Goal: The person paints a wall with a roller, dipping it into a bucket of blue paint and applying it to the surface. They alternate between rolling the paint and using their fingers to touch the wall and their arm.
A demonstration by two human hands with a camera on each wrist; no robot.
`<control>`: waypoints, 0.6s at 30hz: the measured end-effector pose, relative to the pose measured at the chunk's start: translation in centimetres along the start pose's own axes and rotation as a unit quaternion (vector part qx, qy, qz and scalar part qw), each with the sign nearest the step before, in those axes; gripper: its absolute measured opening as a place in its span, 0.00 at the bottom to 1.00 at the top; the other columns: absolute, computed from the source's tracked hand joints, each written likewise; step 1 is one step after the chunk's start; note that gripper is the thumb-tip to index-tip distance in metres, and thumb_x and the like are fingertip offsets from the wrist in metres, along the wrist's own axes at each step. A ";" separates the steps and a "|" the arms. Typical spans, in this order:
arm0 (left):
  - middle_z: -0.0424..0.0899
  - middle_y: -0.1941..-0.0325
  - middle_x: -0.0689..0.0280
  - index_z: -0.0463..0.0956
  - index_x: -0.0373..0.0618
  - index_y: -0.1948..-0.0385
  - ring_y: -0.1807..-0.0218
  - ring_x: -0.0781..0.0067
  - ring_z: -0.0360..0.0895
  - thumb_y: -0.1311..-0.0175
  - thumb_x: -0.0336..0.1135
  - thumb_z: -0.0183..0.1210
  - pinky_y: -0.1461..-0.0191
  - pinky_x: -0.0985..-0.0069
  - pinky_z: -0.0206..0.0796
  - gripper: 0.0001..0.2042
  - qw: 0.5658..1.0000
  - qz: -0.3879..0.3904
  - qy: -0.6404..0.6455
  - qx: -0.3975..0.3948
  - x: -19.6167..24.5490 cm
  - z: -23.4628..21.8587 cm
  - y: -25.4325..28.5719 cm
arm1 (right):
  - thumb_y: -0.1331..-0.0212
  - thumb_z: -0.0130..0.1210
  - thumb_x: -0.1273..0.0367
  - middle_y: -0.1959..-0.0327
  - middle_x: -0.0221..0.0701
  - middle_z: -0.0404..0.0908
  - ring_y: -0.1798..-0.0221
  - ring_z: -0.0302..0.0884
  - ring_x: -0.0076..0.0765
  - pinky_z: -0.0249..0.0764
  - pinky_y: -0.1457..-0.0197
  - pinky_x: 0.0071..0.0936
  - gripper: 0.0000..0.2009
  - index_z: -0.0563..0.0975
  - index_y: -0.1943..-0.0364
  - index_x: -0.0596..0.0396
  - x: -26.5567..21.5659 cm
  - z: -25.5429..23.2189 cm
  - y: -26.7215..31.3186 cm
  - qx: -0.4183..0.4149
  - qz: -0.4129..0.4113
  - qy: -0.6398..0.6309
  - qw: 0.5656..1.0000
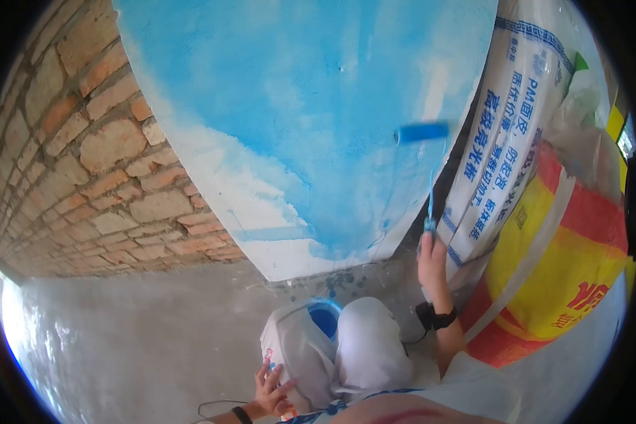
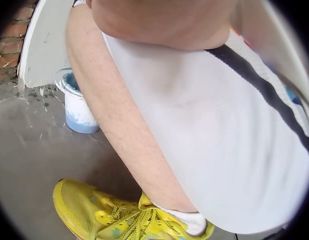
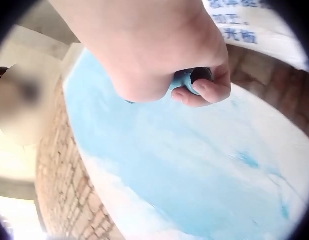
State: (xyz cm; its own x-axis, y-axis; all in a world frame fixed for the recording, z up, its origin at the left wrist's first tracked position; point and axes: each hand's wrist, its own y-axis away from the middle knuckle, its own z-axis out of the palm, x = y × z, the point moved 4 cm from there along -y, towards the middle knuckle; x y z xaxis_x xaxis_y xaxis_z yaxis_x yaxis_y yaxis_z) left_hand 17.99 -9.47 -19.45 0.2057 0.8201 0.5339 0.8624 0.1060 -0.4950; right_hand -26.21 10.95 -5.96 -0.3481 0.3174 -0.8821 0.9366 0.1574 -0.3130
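Observation:
In the head view a blue paint roller (image 1: pixel 422 132) lies against a white panel (image 1: pixel 283 260) with blue paint over much of its face, near the panel's right edge. The right hand (image 1: pixel 432 258) grips the roller's handle; in the right wrist view its fingers (image 3: pixel 207 92) curl round the blue handle (image 3: pixel 183 81). The left hand (image 1: pixel 269 390) rests on the person's left leg with its fingers spread, holding nothing. Between the knees shows a bucket (image 1: pixel 324 319), whose outside is white and blue in the left wrist view (image 2: pixel 80 112).
A brick wall (image 1: pixel 113 155) stands at the left. Wrapped white boards (image 1: pixel 498 141) and a red and yellow sack (image 1: pixel 558 254) stand at the right. Paint spots mark the grey floor (image 1: pixel 141 339) by the panel's lower edge. A yellow shoe (image 2: pixel 109 215) is on the floor.

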 end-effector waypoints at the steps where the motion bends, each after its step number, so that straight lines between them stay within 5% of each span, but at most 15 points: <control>1: 0.56 0.27 0.53 0.74 0.59 0.44 0.28 0.36 0.48 0.34 0.53 0.40 0.36 0.37 0.48 0.23 1.000 0.000 0.002 0.001 0.1 0.1 0.0 | 0.29 0.41 0.62 0.82 0.31 0.65 0.82 0.64 0.30 0.60 0.77 0.32 0.16 0.70 0.68 0.62 -2.6 -0.4 -0.9 -0.007 0.009 -0.023 1.000; 4: 0.56 0.27 0.54 0.74 0.59 0.45 0.27 0.37 0.48 0.34 0.54 0.38 0.37 0.37 0.48 0.23 1.000 -0.006 0.013 0.000 0.4 -0.1 -0.1 | 0.28 0.40 0.60 0.82 0.23 0.62 0.82 0.60 0.18 0.57 0.80 0.24 0.17 0.70 0.69 0.58 -9.2 -1.4 -2.9 -0.002 0.004 -0.073 0.997; 6: 0.63 0.31 0.54 0.78 0.58 0.52 0.33 0.33 0.57 0.31 0.45 0.50 0.43 0.42 0.58 0.12 1.000 -0.019 -0.018 0.017 0.7 -0.4 -0.4 | 0.28 0.39 0.59 0.83 0.21 0.61 0.83 0.58 0.17 0.55 0.81 0.21 0.18 0.68 0.73 0.55 -11.8 -2.1 -4.2 0.000 -0.020 -0.075 0.997; 9: 0.65 0.33 0.56 0.79 0.60 0.55 0.35 0.35 0.60 0.37 0.38 0.58 0.45 0.45 0.62 0.10 0.998 -0.010 -0.047 0.048 0.1 0.2 0.2 | 0.27 0.38 0.57 0.84 0.19 0.58 0.84 0.56 0.15 0.53 0.81 0.17 0.20 0.66 0.76 0.52 -13.2 -3.0 -5.4 0.002 -0.042 -0.088 0.995; 12: 0.67 0.35 0.58 0.79 0.62 0.57 0.36 0.37 0.63 0.45 0.32 0.63 0.48 0.51 0.67 0.13 0.989 0.011 -0.124 0.074 -2.0 1.8 2.6 | 0.29 0.42 0.58 0.82 0.21 0.61 0.82 0.58 0.17 0.55 0.80 0.21 0.17 0.69 0.72 0.55 -10.9 -3.3 -5.7 0.029 -0.053 -0.085 0.995; 15: 0.68 0.36 0.59 0.79 0.65 0.57 0.37 0.38 0.64 0.41 0.34 0.60 0.49 0.55 0.69 0.12 0.988 -0.020 -0.097 0.121 -1.7 2.4 2.5 | 0.29 0.42 0.58 0.83 0.22 0.62 0.82 0.59 0.18 0.56 0.79 0.23 0.18 0.69 0.72 0.55 -6.0 -3.3 -4.5 0.052 -0.067 -0.018 0.996; 18: 0.68 0.35 0.59 0.78 0.66 0.56 0.36 0.37 0.63 0.37 0.34 0.55 0.51 0.58 0.71 0.11 0.979 0.023 -0.144 0.140 -1.8 2.5 1.9 | 0.30 0.43 0.55 0.84 0.21 0.63 0.83 0.60 0.18 0.56 0.81 0.23 0.19 0.69 0.74 0.53 1.0 -1.4 -0.1 0.025 0.090 -0.107 0.990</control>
State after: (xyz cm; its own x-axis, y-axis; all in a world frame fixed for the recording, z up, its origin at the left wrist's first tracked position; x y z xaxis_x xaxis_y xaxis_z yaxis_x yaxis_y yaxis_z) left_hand 18.12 -9.37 -23.09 0.0676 0.9477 0.3118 0.6866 0.1825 -0.7037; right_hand -26.71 12.53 -6.34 -0.1643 0.1304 -0.9778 0.9853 0.0682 -0.1564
